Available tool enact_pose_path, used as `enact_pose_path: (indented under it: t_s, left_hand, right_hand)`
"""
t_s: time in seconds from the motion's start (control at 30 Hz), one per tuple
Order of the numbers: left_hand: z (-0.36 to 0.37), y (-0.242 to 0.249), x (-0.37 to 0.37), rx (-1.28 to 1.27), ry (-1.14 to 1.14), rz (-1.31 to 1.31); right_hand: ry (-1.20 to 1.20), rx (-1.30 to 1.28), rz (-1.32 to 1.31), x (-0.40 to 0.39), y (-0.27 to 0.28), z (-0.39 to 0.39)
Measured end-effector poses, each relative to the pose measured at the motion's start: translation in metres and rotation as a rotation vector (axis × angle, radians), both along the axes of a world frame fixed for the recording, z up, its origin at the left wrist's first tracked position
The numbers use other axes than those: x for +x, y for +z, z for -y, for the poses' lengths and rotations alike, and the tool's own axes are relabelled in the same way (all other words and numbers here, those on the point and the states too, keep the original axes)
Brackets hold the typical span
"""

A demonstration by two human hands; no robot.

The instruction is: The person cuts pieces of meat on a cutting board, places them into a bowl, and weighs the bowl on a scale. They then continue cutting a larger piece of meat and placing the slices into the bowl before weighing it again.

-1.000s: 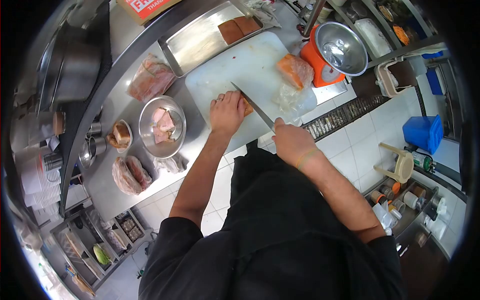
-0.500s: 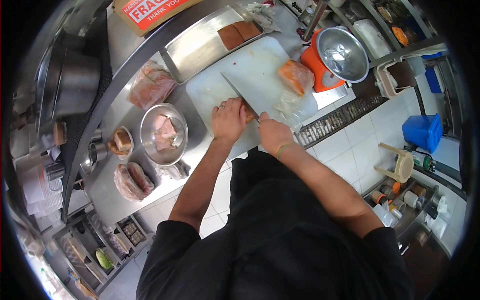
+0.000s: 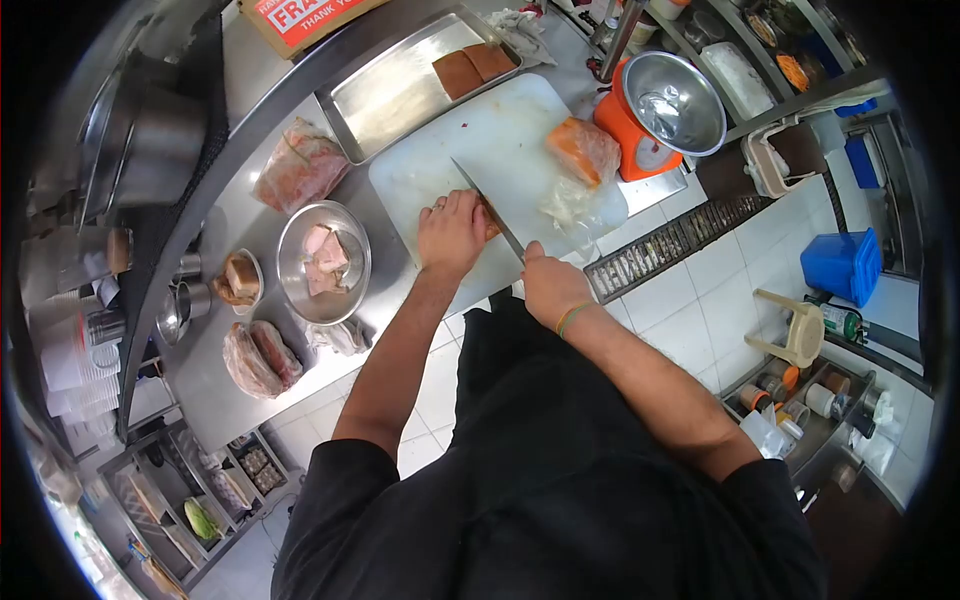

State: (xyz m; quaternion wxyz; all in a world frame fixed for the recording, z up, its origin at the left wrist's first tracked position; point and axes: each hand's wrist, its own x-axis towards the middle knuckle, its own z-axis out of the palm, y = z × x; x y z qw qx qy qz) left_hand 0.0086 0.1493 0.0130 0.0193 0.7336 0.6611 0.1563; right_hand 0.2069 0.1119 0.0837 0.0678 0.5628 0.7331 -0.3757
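Note:
My right hand (image 3: 553, 285) is closed round the handle of a long kitchen knife (image 3: 481, 192), its tip pointing away from me over the white cutting board (image 3: 425, 160). Beside the blade, my left hand (image 3: 452, 235) presses down with bent fingers on a small orange-brown piece of meat (image 3: 491, 228). Most of that piece is hidden under the fingers and behind the knife. To the right on the board lies a larger orange-pink chunk of meat (image 3: 583, 152), partly wrapped in clear plastic (image 3: 575, 212).
Behind the board is a metal tray (image 3: 385, 95) with brown slabs (image 3: 458, 74). An orange scale (image 3: 622, 135) carries a steel bowl (image 3: 690, 105). On the left stand a steel bowl (image 3: 291, 265) of pale meat pieces and wrapped meat packs (image 3: 303, 168). A cardboard box (image 3: 350, 8) lies beyond.
My right hand has drawn the knife back a little towards me and to the right. My left hand stays on the piece of meat. The whole view has shifted slightly.

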Motion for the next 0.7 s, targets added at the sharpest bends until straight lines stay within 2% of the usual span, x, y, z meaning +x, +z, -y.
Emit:
enact_pose_path:
  t_s: [0.17,0.37,0.7]
  left_hand:
    - [-0.008,0.003,-0.004,-0.009,0.014,0.012]
    - [-0.001,0.0,0.001,-0.039,0.023,0.012]
    - [0.005,0.0,0.006,-0.075,0.066,-0.048]
  right_hand:
    - [-0.056,0.026,-0.02,-0.023,-0.039,-0.013]
    - [-0.06,0.093,-0.024,-0.022,-0.059,-0.009]
    - [-0.054,0.042,0.015,0.0,-0.022,0.01]
